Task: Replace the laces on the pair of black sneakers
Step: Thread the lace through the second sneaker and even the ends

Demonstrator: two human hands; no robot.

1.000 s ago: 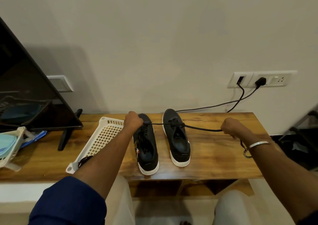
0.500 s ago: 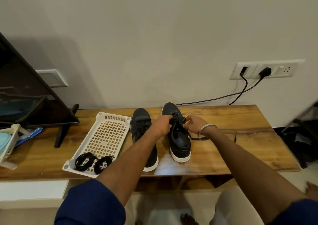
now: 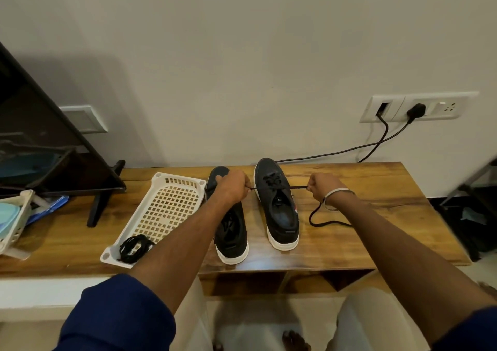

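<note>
Two black sneakers with white soles stand side by side on the wooden table point(image 3: 376, 189), toes toward the wall. The right sneaker point(image 3: 279, 211) has a black lace point(image 3: 320, 223) threaded through its front eyelets. My left hand point(image 3: 232, 186) grips one end of that lace over the left sneaker point(image 3: 231, 229). On the other side, my right hand point(image 3: 324, 186) grips the other end, pulled taut across the shoe. The slack loops onto the table under my right wrist.
A white perforated basket point(image 3: 164, 208) lies left of the shoes with a bundle of black laces point(image 3: 134, 247) in its near corner. A dark screen on a stand point(image 3: 48, 146) fills the left. Cables point(image 3: 349, 150) run from the wall sockets behind the table.
From close together on the right sneaker half a second ago, my hands have moved apart and pulled the lace tight sideways. The view has shifted slightly.
</note>
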